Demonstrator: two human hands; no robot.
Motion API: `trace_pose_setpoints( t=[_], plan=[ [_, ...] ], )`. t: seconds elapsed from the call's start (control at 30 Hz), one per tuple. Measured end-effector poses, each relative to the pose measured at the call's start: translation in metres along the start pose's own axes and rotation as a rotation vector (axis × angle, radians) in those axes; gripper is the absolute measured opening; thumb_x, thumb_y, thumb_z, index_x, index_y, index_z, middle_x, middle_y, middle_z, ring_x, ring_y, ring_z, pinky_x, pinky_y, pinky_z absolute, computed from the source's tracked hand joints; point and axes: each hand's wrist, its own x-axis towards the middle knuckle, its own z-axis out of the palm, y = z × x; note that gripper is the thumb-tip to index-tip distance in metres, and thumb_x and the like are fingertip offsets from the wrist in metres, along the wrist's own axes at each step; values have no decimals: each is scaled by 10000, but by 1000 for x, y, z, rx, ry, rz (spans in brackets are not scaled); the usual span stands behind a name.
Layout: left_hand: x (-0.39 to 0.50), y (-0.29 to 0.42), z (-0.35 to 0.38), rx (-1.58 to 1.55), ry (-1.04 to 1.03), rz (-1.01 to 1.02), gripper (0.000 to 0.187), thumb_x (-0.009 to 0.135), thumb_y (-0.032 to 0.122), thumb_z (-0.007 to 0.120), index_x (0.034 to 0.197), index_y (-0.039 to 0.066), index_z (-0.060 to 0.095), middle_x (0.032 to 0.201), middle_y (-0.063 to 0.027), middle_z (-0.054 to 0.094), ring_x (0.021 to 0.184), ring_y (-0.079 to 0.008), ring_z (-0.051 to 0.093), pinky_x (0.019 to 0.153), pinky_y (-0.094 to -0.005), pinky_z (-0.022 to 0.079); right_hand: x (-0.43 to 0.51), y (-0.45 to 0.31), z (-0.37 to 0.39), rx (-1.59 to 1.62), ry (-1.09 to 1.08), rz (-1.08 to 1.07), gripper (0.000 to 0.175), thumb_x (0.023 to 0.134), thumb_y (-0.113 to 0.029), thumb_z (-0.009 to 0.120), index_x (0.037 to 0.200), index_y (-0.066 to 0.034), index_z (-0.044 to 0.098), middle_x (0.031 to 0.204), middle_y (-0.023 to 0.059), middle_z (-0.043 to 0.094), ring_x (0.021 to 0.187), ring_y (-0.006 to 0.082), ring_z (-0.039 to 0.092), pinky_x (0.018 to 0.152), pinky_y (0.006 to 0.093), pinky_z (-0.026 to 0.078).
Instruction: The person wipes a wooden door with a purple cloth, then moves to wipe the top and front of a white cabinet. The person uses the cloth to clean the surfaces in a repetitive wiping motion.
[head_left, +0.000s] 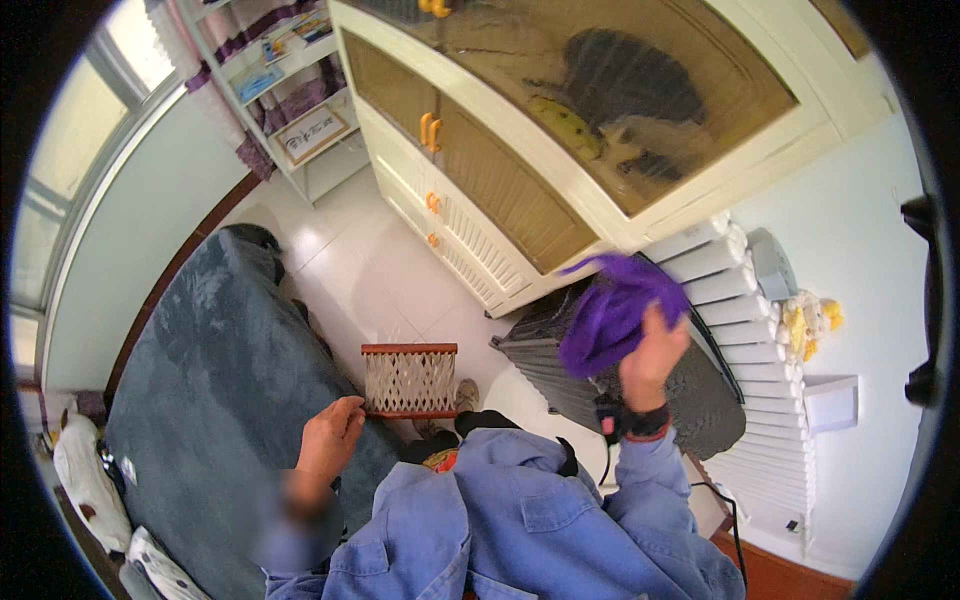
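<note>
My right hand (654, 352) grips a bunched purple cloth (611, 319), blurred by motion. The cloth hangs over a dark grey ridged case (705, 416), perhaps a suitcase, and hides part of it. Loosely bent, my left hand (334, 435) appears to hold nothing. It is above the edge of a blue-grey plush-covered bed or sofa (202, 382). Close to its fingertips is a small folding stool (410, 380) with a woven cord seat and reddish wooden bars; whether they touch I cannot tell.
A cream cabinet (480, 180) with glass doors and orange handles stands ahead. Along the right wall runs a white radiator (750, 352), with a plush toy (808, 324) on top. Metal shelves (300, 67) stand near the window. Spotted cushions (90, 480) lie at the left.
</note>
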Motion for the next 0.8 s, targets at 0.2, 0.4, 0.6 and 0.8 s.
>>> trace_pose_setpoints(
  t=[0.2, 0.4, 0.6, 0.8],
  plan=[
    [38, 29, 15, -12, -43, 144, 187, 933, 109, 630, 1105, 34, 643, 943, -182, 694, 861, -377, 687, 735, -439, 555, 91, 23, 31, -146, 140, -358, 353, 979, -3, 587, 1327, 47, 569, 1267, 103, 659, 1106, 213, 630, 1014, 342, 462],
    [58, 46, 14, 23, -105, 164, 214, 924, 84, 655, 1121, -2, 648, 980, -209, 701, 869, -393, 692, 735, -428, 557, 95, 42, 32, 49, 98, 93, 335, 993, -4, 560, 1323, 47, 594, 1274, 69, 655, 1141, 198, 600, 1035, 330, 448],
    [71, 51, 20, -22, -89, 224, 207, 924, 125, 643, 1112, 37, 639, 920, -203, 697, 848, -408, 678, 715, -464, 546, 156, -94, 40, 174, 194, -646, 245, 975, -35, 612, 1212, 15, 644, 1093, 32, 696, 990, 143, 618, 925, 298, 474],
    [76, 42, 25, -1, -66, 258, 230, 915, 129, 663, 1131, 56, 634, 927, -205, 698, 838, -415, 674, 699, -484, 539, 156, -62, 78, 268, 164, -346, 310, 1016, -68, 542, 1315, -1, 591, 1243, 47, 629, 1096, 158, 581, 981, 302, 451]
  ],
)
